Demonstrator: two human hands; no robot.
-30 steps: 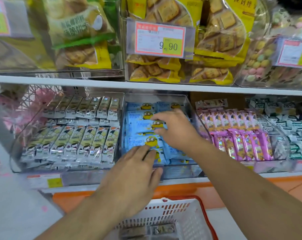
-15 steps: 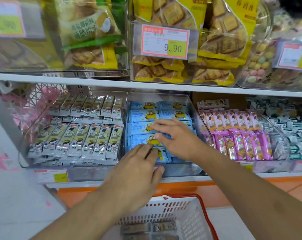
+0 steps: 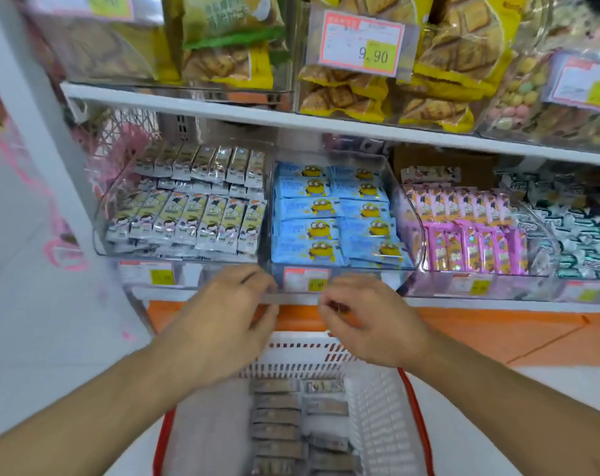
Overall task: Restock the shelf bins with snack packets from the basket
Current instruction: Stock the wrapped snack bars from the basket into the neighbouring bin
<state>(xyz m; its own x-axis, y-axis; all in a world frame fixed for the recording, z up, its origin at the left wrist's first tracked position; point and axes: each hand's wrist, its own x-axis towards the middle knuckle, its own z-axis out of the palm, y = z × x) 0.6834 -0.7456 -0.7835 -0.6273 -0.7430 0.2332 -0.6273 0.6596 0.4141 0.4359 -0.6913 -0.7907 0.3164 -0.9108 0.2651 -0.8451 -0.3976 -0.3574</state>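
Hovering just in front of the clear bin (image 3: 339, 266) of blue cartoon packets (image 3: 329, 218), both hands are now out of that bin; a second ago they were inside it, patting the blue packets flat. The left hand (image 3: 223, 324) is hanging below the bin's front edge with its fingers loosely curled and holding nothing. The right hand (image 3: 367, 321) is hanging below the bin's price label (image 3: 307, 280), and its fingers are curled in too, with no packet in them. The blue packets are lying in neat rows, filling the bin. Left of that bin, the bin of white and green packets (image 3: 188, 214) is looking full as well. Right of it, pink packets (image 3: 470, 235) are sitting in their own bin. Below the blue bin, the white basket with the red rim (image 3: 384, 400) is sitting under both hands, and grey-brown snack packets (image 3: 278, 417) are waiting inside it. So the blue bin is probably done, and the person is likely going down to the basket for more packets.
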